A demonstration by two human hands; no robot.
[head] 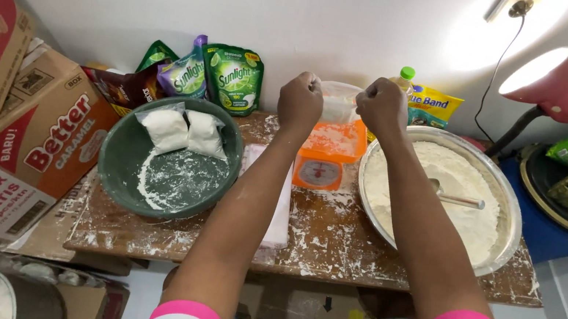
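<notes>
Plastic bag [339,100] of flour sits on your orange scale [324,154] at twelve o'clock, pinched by your fisted left hand [300,101] and right hand [382,107], with the metal flour basin [442,196] at three o'clock and the green bowl [169,158] at nine.

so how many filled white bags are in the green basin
2, side by side at the back of the green basin: left bag, right bag, touching. Others outside the basin aren't counted.

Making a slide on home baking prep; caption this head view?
Both hands, left hand and right hand, grip a clear bag above an orange scale.
</notes>
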